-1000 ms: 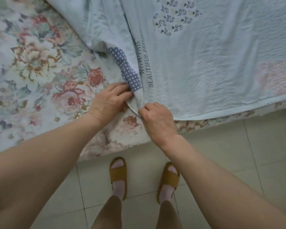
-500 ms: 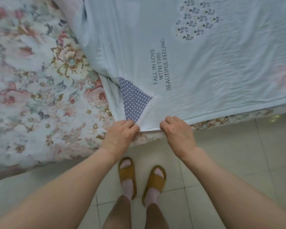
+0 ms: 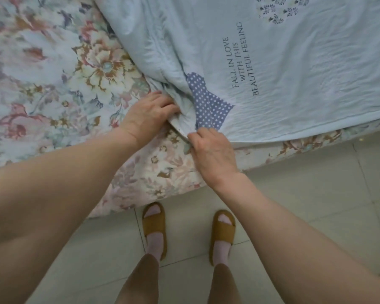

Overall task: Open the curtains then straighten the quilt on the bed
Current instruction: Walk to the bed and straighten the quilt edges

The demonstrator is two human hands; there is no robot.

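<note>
Both hands are gripping the quilt (image 3: 294,84) at its bunched corner near the bed (image 3: 42,73) edge: left hand (image 3: 148,118) clutching folds, right hand (image 3: 208,150) pinching the hem. Straightening is underway; next, the corner probably needs pulling flat toward the edge.

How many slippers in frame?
2. Left slipper on the tiled floor just below the bed edge; right slipper beside it, apart. Both worn over socks; none seem hidden.

Quilt (image 3: 294,73): "FALL IN LOVE…"
</note>
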